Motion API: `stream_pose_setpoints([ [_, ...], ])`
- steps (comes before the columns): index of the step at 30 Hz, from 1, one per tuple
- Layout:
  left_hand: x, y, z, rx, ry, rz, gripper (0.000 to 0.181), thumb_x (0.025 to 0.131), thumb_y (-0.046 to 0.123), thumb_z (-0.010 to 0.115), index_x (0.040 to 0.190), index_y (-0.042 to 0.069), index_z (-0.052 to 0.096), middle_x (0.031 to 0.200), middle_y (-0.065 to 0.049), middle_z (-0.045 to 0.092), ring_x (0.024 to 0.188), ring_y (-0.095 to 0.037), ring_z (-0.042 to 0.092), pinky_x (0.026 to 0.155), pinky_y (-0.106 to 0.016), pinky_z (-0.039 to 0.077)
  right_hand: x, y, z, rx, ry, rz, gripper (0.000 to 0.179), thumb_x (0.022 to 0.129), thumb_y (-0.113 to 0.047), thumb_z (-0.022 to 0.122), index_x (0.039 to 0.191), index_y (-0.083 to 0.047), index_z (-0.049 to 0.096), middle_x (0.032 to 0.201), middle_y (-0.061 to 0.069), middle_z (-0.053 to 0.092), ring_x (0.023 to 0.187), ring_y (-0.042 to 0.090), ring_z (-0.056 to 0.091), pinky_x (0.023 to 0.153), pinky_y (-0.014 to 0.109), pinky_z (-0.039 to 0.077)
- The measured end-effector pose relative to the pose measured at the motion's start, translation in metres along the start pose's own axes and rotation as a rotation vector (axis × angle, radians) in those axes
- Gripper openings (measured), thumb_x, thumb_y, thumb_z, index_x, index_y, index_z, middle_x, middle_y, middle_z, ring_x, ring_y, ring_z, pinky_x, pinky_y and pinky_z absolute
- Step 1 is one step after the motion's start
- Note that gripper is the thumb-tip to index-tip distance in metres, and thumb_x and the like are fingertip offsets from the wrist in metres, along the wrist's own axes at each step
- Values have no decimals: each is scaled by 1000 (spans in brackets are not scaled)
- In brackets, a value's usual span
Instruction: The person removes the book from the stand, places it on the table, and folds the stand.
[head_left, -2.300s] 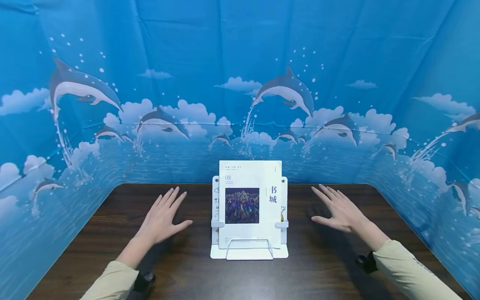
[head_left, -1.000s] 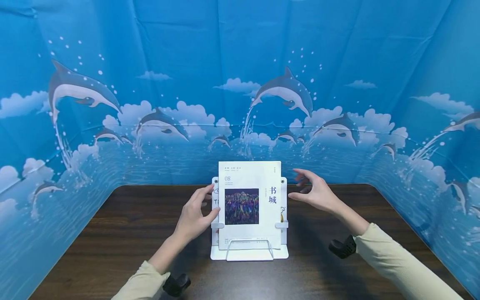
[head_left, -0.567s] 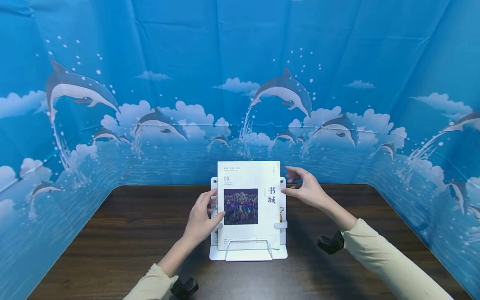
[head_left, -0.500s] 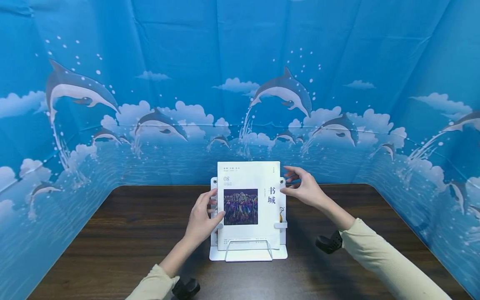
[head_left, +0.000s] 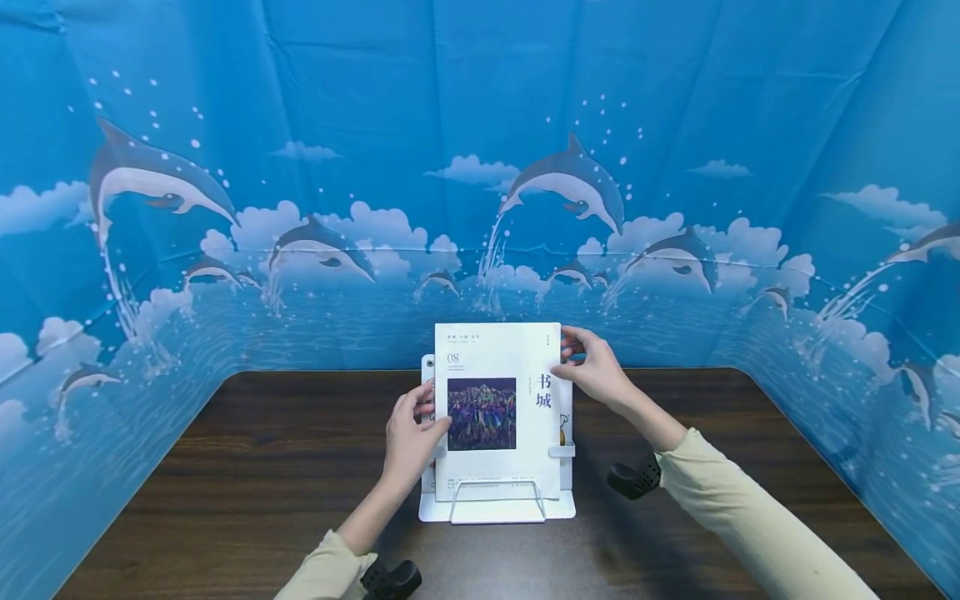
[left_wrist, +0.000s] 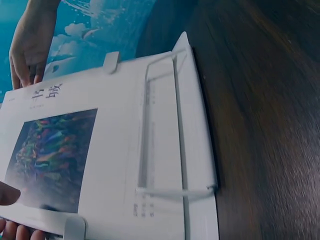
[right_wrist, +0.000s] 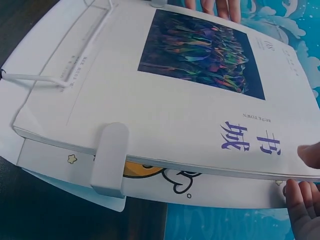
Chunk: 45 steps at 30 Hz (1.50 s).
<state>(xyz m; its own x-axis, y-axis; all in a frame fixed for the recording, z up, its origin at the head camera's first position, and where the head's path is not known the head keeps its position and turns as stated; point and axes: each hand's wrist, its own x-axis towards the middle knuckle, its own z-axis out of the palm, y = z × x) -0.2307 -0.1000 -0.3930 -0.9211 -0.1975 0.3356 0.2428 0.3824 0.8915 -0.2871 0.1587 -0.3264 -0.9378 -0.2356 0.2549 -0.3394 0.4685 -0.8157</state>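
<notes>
A white book [head_left: 498, 354] with a dark, colourful square picture on its cover stands upright, leaning back on a white book stand [head_left: 433, 507]. The left hand [head_left: 405, 437] grips the book's left edge, thumb on the cover by the picture, fingers curled behind. Higher up on the opposite side, the right hand [head_left: 600, 377] pinches the right edge, its thumb over the cover near the purple characters. In the right wrist view, a white side clip [right_wrist: 111, 157] laps over the book's edge. The wire rest [left_wrist: 144, 130] crosses the cover's lower part.
The stand sits on a dark wood-grain table [head_left: 262, 467]. Behind and around it hangs a blue curtain [head_left: 390, 108] printed with dolphins and clouds. Black wrist devices [head_left: 633, 477] are strapped to both forearms.
Both hands have come inward from wide apart, fingers spread, to the book's two side edges. The right hand has moved left, its thumb now over the cover. Book and stand stay in place.
</notes>
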Motion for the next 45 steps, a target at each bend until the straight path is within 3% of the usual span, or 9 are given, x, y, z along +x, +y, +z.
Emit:
stream_pose_setpoints([
  [12, 0, 8, 4, -14, 32, -67, 49, 73, -7, 65, 119, -2, 51, 110, -17, 53, 99, -28, 53, 81, -39, 49, -3, 4, 10, 23, 97, -94, 52, 82, 9, 55, 130, 4, 35, 99, 18, 46, 87, 25, 45, 76, 37, 45],
  [19, 4, 7, 3, -17, 48, -53, 42, 73, -11, 64, 113, -3, 53, 105, -18, 56, 93, -28, 57, 78, -37, 51, -19, -21, 13, -10, 120, -121, 51, 81, 14, 49, 129, 11, 32, 96, 24, 44, 85, 32, 44, 72, 39, 44],
  [26, 5, 5, 1, 13, 47, -11, 40, 73, -11, 65, 111, -3, 54, 103, -17, 57, 89, -27, 58, 75, -37, 52, -14, 10, 20, -15, 127, -141, 50, 83, 8, 54, 130, 3, 35, 97, 15, 47, 86, 24, 46, 72, 36, 48],
  [33, 5, 4, 0, 5, 34, 8, 40, 74, -12, 65, 111, -3, 54, 103, -18, 59, 87, -27, 58, 73, -35, 53, -24, 14, 23, -38, 122, -188, 49, 82, 9, 56, 127, 4, 37, 95, 13, 49, 84, 22, 47, 66, 27, 49],
  [45, 5, 3, -1, -24, 35, -9, 41, 72, -11, 67, 110, -1, 56, 102, -14, 59, 86, -24, 58, 72, -32, 53, -40, 25, 32, -37, 115, -180, 47, 81, 12, 55, 125, 5, 39, 95, 12, 52, 85, 20, 50, 69, 31, 51],
])
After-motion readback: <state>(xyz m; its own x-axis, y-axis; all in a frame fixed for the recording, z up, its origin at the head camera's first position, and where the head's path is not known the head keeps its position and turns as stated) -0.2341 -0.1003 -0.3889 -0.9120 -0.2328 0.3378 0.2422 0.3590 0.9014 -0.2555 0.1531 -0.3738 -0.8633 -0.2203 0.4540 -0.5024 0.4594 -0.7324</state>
